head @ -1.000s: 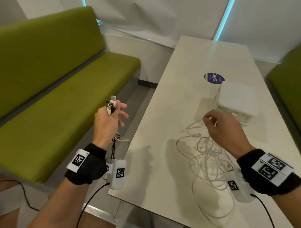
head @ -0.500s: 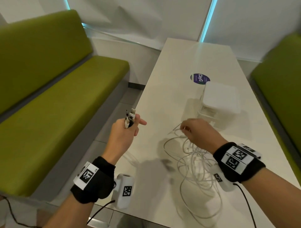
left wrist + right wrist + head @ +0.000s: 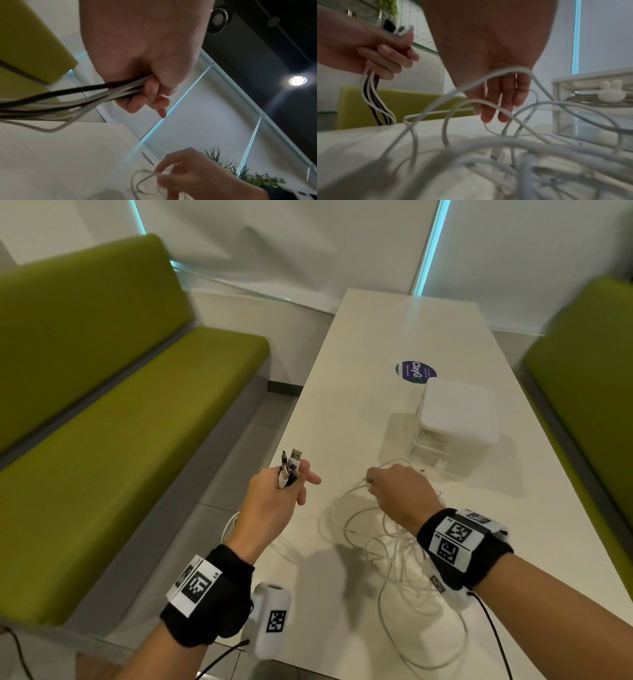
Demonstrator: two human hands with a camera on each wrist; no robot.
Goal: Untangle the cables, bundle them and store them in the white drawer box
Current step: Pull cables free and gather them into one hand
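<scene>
Right hand [image 3: 488, 47] hangs fingers-down among looping white cables [image 3: 510, 69].

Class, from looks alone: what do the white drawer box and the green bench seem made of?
White drawer box: probably plastic, smooth, slightly glossy; its drawer fronts look translucent. Green bench: padded upholstery, matte, with rounded cushion edges; fabric or vinyl, I cannot tell.

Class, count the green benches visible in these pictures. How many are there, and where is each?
2. One green bench runs left of the table; the other stands right of it, partly cut off by the frame.
</scene>
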